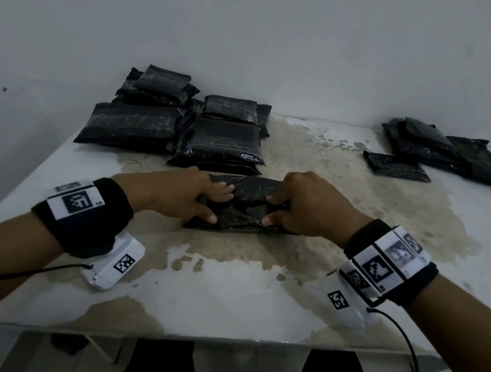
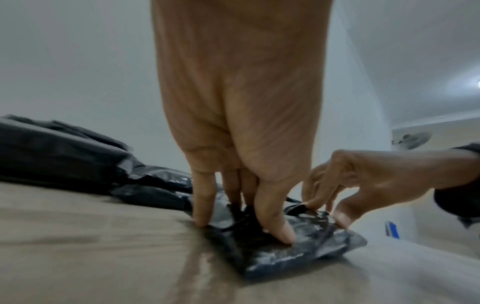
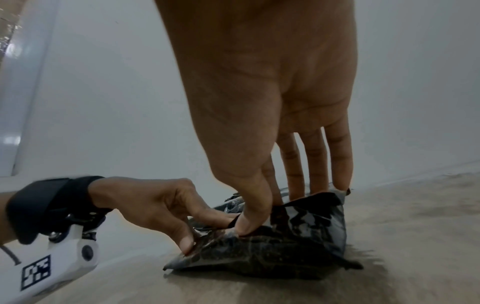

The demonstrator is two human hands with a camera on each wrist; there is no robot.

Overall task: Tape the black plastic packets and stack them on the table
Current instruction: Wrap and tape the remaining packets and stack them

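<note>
Hands both pinch the crumpled black plastic packet [image 1: 242,206] on the tabletop [image 1: 223,281]: your left hand [image 1: 185,197] and right hand [image 1: 307,208] should keep the fold flat and tight.

My head camera is looking forward and down over the table [image 1: 254,286], stacks lying at 11 and 1 o'clock. Each wrist camera is peering along my palm, close above the tabletop. All three are sharing the packet [image 1: 244,208] [image 2: 293,248] [image 3: 285,246].
</note>
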